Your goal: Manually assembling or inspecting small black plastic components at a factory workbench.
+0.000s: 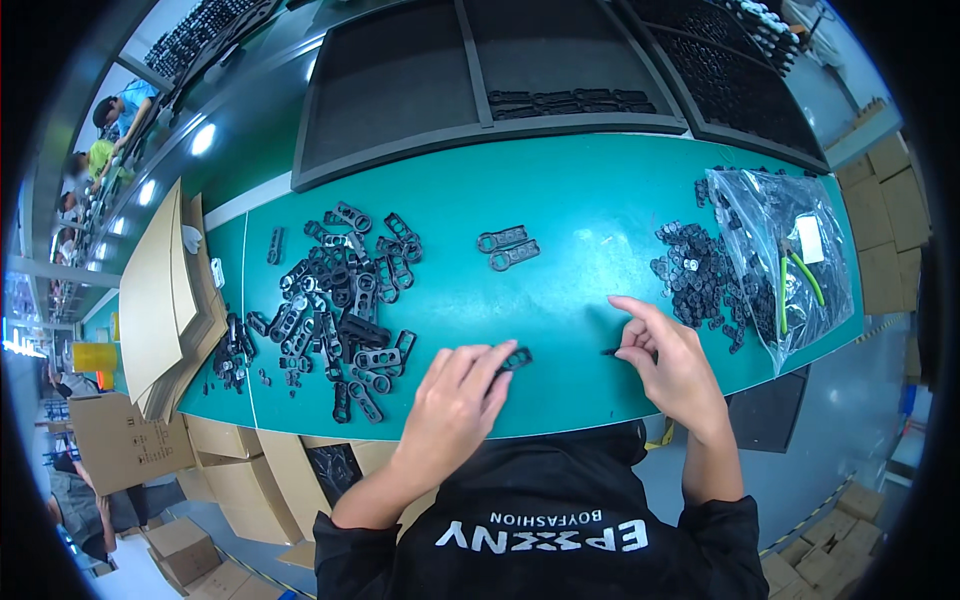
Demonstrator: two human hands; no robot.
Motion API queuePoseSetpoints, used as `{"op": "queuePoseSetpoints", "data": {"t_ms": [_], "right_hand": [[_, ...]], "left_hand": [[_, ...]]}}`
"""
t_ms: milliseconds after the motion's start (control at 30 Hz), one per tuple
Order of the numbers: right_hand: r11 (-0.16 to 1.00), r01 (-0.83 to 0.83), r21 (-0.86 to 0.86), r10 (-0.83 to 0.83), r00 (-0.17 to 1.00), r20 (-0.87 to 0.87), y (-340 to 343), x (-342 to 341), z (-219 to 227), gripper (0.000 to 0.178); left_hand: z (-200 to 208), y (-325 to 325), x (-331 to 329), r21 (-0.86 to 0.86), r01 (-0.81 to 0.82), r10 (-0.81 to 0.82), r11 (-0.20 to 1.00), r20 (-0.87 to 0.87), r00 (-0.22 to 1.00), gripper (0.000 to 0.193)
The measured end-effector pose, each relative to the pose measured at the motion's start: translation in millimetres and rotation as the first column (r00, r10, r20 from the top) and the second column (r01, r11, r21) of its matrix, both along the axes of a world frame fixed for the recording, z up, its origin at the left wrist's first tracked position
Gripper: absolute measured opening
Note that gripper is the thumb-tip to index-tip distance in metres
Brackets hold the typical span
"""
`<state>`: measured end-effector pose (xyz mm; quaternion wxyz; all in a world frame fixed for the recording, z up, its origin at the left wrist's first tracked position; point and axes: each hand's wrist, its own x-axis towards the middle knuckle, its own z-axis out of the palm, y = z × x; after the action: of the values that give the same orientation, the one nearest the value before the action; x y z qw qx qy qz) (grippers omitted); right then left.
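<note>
A black shirt [560, 580] bears white chest lettering [543, 541].

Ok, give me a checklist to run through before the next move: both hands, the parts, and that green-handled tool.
1. Left hand holding a black slotted part: ok.
2. Right hand holding a small dark piece at the thumb tip: ok.
3. Which way round the small piece faces: cannot tell, too small.
4. Pile of small black pieces fully uncovered: not ok, the clear plastic bag overlaps its right side.
5. Green-handled tool away from both hands: ok, it lies on the bag.
</note>
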<state>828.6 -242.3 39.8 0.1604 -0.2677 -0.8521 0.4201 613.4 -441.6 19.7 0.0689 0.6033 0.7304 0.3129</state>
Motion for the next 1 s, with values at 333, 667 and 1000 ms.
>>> {"op": "queuePoseSetpoints", "data": {"t_ms": [333, 667, 1000], "right_hand": [[0.953, -0.205, 0.223, 0.213, 0.977, -0.011, -35, -44, 9, 0.077], [0.941, -0.240, 0.239, 0.194, 0.960, 0.202, -40, -52, 17, 0.084], [0.906, -0.167, 0.388, 0.141, 0.985, 0.095, -52, -41, 1, 0.076]], "left_hand": [[-4, 4, 28, 0.063, -0.054, 0.046, 0.997, 0.120, 0.992, 0.057], [-23, 1, 24, 0.127, -0.048, 0.023, 0.991, 0.190, 0.981, 0.051], [-27, -4, 25, 0.133, 0.004, -0.015, 0.991, 0.081, 0.997, 0.034]]}}
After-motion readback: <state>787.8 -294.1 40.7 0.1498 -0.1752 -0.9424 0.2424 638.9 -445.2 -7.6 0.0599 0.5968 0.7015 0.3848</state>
